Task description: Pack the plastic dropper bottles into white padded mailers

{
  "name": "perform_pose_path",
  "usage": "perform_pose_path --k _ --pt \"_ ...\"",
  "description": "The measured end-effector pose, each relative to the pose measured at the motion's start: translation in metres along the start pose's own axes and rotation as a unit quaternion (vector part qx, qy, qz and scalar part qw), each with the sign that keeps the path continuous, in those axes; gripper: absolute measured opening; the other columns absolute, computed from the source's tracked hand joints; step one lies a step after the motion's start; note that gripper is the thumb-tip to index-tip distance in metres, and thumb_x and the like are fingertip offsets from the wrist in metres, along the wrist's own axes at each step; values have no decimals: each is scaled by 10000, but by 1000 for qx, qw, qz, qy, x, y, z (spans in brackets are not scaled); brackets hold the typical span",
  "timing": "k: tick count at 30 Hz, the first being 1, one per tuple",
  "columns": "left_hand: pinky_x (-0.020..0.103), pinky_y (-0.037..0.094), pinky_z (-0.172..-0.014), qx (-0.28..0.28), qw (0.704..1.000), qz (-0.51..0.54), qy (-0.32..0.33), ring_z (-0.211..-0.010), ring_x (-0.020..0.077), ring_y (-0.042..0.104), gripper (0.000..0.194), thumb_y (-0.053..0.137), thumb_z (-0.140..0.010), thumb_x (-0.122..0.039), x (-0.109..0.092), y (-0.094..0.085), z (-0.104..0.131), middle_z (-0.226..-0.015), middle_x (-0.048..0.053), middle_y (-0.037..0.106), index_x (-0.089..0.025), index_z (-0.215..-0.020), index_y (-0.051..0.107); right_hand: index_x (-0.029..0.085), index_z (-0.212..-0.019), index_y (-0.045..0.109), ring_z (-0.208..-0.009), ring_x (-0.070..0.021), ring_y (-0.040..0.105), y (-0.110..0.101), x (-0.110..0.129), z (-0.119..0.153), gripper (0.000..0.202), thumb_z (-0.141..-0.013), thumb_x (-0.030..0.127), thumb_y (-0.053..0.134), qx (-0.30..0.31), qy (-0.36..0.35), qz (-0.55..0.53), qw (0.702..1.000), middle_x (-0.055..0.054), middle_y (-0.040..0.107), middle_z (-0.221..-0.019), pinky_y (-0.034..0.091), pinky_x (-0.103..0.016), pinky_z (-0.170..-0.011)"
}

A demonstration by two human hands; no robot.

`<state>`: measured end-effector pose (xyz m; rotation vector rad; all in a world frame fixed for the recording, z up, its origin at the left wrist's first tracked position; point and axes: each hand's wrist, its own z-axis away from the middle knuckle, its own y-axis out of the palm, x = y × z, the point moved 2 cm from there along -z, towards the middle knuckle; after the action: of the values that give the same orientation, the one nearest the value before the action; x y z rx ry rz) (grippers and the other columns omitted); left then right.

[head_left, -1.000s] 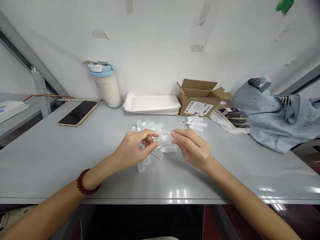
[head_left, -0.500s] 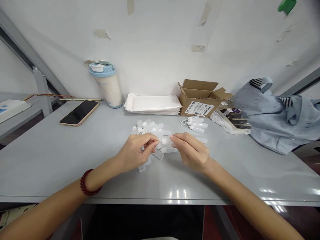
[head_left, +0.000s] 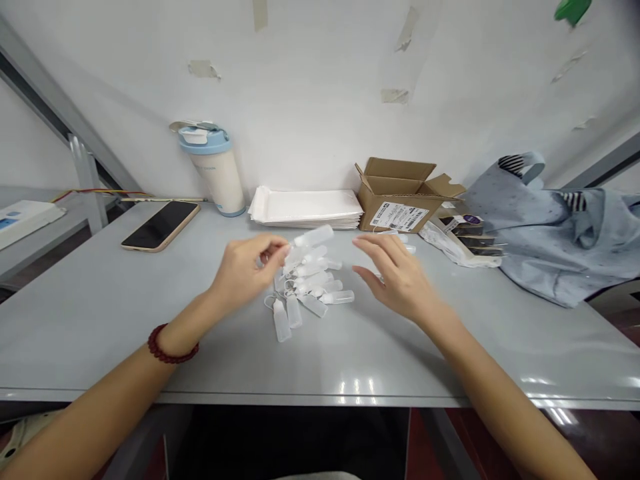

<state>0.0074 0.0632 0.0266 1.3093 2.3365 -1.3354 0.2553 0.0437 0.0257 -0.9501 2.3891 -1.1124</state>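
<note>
Left hand (head_left: 247, 272): I have fingers and thumb pinched at the narrow end of a translucent bottle (head_left: 319, 235).
Right hand (head_left: 399, 277): I see thumb and fingers spread apart.
Bottle pile (head_left: 311, 269): on the grey table (head_left: 240, 367), between my hands.
Behind: white stack (head_left: 310, 205), cardboard box (head_left: 369, 208).

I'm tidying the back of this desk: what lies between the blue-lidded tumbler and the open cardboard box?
A stack of flat white packets, possibly envelopes, lies between the tumbler and the cardboard box, as the head view shows.
</note>
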Motion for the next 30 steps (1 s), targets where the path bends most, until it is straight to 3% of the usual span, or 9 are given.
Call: perform_pose_path --k 3,7,12,16,21,25,30 --pt "194 425 -524 -14 998 -28 -57 -585 119 598 161 536 -866 -259 12 -8 -5 -617 -16 661 -168 -803 653 111 -1200 548 -1034 -324 586 -3 -19 5 298 -916 196 520 66 60 15 996 -201 622 -1131 499 -473 -826" --pt "214 440 -553 23 993 -54 -103 -562 129 596 190 531 -835 -277 20 -7 -8 -626 -6 684 -167 -773 673 150 -1068 632 -880 -300 648 -6 -40 14 216 -887 240 555 178 137 9 975 -135 683 -965 519 -426 -707" --pt "228 397 -492 91 985 -82 -123 -499 147 582 219 534 -801 -290 24 2 -6 -564 -14 672 -179 -681 680 183 -986 660 -794 -241 666 -14 -61 25 276 -836 413 629 263 206 -8 942 -68 702 -894 519 -341 -639" --pt "238 379 -477 97 983 -99 -121 -511 165 593 247 529 -808 -306 26 2 -5 -561 -9 675 -186 -664 690 177 -940 650 -740 -205 657 -13 -82 41 283 -778 402 706 308 236 8 922 -58 686 -890 517 -311 -597" --pt "241 393 -486 50 986 -107 -116 -504 159 588 208 540 -821 -286 23 -2 -6 -571 -9 679 -187 -722 694 169 -1043 614 -784 -128 630 0 -96 57 219 -943 353 555 375 231 7 898 -40 648 -999 548 -304 -693" --pt "235 437 -532 9 992 -90 -93 -532 143 597 178 540 -848 -264 15 -3 -5 -618 1 690 -166 -806 683 167 -1031 617 -782 -128 629 3 -80 46 209 -943 347 556 367 216 -19 905 -37 648 -988 546 -302 -692" --pt "219 455 -551 5 998 -53 -21 -565 123 591 179 512 -880 -251 -2 6 2 -661 -1 684 -158 -872 664 178 -859 592 -688 -156 596 -6 -44 18 65 -810 217 612 257 175 -66 948 -20 645 -810 473 -272 -595"
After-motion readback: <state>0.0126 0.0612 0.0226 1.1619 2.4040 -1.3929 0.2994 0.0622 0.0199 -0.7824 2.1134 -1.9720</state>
